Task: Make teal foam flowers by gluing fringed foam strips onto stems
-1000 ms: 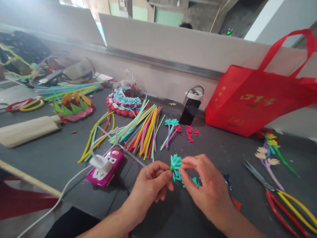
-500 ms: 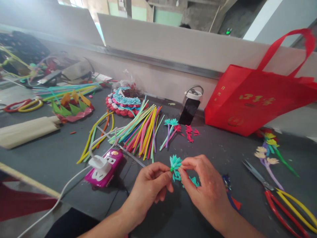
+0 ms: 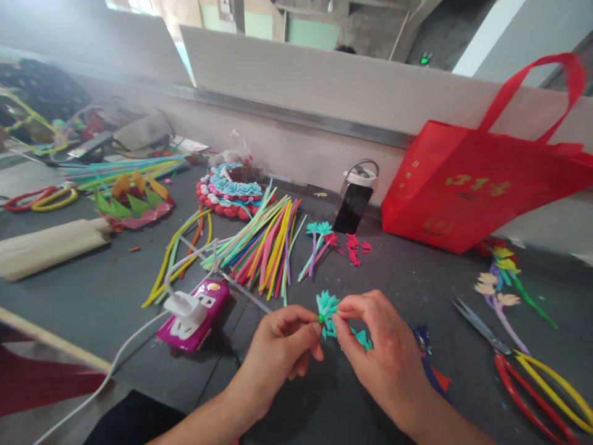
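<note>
Between my fingertips is a turquoise pipe-cleaner flower [image 3: 327, 303] with a green base. My left hand [image 3: 287, 346] pinches the flower at that base. At the flower's right edge, my right hand [image 3: 377, 346] has thumb and forefinger pressed together; whatever is between them is too small to make out. Loose turquoise petals [image 3: 361, 337] lie on the table just behind and below my fingers, partly covered by my right hand. Farther back rest finished turquoise and pink flowers [image 3: 319, 230] on thin stems, beside several loose pink petals [image 3: 353, 250].
A pile of coloured pipe cleaners [image 3: 264, 247] lies at centre-left, near a purple power strip [image 3: 194, 315] with a white plug and cable. Open scissors [image 3: 500, 349] lie at right, below a red bag [image 3: 463, 185]. A phone [image 3: 354, 207] leans on a bottle [image 3: 361, 176].
Almost nothing differs. Both hands keep their pinch around the turquoise flower, and the view has shifted very slightly.
</note>
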